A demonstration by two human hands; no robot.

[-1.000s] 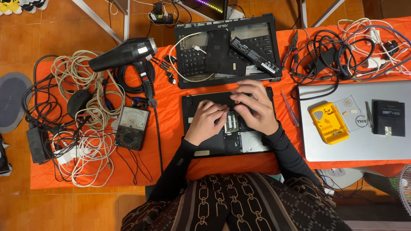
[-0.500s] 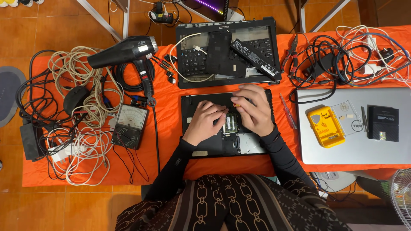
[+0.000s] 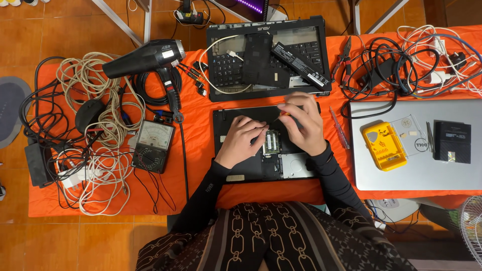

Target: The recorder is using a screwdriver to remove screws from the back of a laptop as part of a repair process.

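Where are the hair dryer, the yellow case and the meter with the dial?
hair dryer [image 3: 145, 57], head view, on its black barrel.
yellow case [image 3: 384, 146], head view, middle of its lid.
meter [image 3: 154, 135], head view, on its dial face.

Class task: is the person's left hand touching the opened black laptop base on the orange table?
Touching. The head view shows the left hand resting directly on the laptop base.

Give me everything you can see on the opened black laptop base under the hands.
The black laptop base lies flat, underside up, on the orange table cover, in front of a second laptop. Its bottom panel is off: a green memory module and a silver drive bay show. It looks like matte plastic. The left hand rests on it beside the module; the right hand holds a small screwdriver over it.
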